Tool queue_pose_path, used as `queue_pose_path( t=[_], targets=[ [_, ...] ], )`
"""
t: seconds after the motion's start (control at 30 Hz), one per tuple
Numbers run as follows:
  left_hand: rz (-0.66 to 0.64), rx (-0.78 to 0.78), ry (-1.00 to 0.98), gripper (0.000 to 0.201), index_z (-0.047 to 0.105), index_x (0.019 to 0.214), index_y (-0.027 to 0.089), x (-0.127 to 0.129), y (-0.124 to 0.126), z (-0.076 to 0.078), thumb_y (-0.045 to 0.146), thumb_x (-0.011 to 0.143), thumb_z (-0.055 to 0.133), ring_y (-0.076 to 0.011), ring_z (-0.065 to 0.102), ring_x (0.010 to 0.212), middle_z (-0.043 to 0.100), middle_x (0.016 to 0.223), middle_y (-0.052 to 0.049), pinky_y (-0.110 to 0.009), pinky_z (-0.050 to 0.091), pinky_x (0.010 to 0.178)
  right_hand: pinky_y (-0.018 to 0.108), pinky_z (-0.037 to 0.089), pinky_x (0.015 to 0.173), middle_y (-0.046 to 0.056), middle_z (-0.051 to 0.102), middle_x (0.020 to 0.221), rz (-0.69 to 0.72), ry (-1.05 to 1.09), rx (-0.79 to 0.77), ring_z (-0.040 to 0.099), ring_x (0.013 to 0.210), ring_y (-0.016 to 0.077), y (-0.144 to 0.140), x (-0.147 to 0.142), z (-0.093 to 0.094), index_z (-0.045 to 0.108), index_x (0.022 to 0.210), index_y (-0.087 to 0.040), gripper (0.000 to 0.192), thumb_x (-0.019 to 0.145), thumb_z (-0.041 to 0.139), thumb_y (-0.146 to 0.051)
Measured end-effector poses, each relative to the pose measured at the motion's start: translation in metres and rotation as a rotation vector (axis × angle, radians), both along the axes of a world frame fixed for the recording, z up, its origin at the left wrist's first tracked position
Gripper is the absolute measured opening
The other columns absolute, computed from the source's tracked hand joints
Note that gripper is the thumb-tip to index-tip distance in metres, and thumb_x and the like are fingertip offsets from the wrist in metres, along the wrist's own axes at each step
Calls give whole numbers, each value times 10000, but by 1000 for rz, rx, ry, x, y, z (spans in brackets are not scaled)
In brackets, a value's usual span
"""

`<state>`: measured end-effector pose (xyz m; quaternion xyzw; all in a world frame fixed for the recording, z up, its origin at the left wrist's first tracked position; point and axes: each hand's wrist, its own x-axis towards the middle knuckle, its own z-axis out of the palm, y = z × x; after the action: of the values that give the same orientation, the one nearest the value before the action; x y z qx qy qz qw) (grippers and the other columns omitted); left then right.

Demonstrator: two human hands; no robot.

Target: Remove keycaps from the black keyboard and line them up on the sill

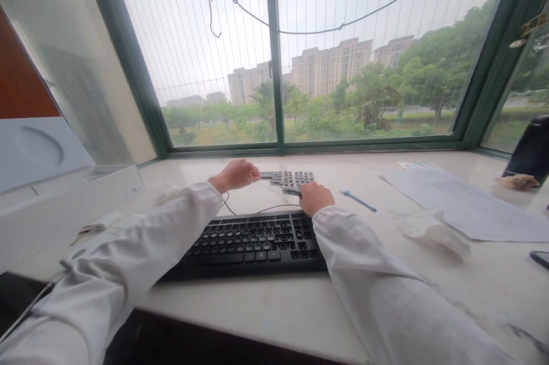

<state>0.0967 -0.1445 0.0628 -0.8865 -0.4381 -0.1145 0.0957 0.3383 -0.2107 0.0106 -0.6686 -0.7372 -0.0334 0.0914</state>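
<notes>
From the head view, two keyboards lie on the tabletop [266, 308]: one black keyboard [253, 245] near the edge and one small grey keypad [288, 178] beyond it. The left hand [235, 175] curls loosely at the keypad's left end; the right hand [316, 198] grips a dark tool [291, 191] against it. One blue pen [358, 201], one crumpled tissue [431, 229], two paper sheets [472, 205].
</notes>
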Motion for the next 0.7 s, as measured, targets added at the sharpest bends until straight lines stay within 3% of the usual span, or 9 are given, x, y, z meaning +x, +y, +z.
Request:
queue_pose_path(
  t=[0.23,0.4,0.6,0.7],
  targets=[
    [-297,-308,-162,239,770,844,207,-30,-71,11,373,864,600,-88,610,561,731,686,0,-189,428,589,307,443,684,119,681,938,53,49,200,653,811,231,-14,-16,8,649,932,-177,227,900,437,-253],
    [-399,-377,-278,253,773,787,177,-46,-90,-7,388,835,643,-66,541,514,695,605,-3,-167,370,513,270,389,634,64,686,831,117,249,357,630,764,208,-26,-35,14,637,849,-224,316,936,397,-410],
    [-467,-422,-414,341,772,835,141,-49,-101,-38,433,864,599,-69,501,493,671,584,-16,-182,348,482,278,414,643,44,651,683,154,687,186,592,651,177,-28,-51,5,612,671,-208,686,895,205,-713],
    [-427,-247,-447,328,773,836,171,-52,-101,-42,437,874,585,-79,537,523,694,634,-20,-193,384,535,276,411,586,32,597,574,152,879,93,546,559,157,-27,-57,-2,619,674,-201,762,839,165,-790]
  ],
)
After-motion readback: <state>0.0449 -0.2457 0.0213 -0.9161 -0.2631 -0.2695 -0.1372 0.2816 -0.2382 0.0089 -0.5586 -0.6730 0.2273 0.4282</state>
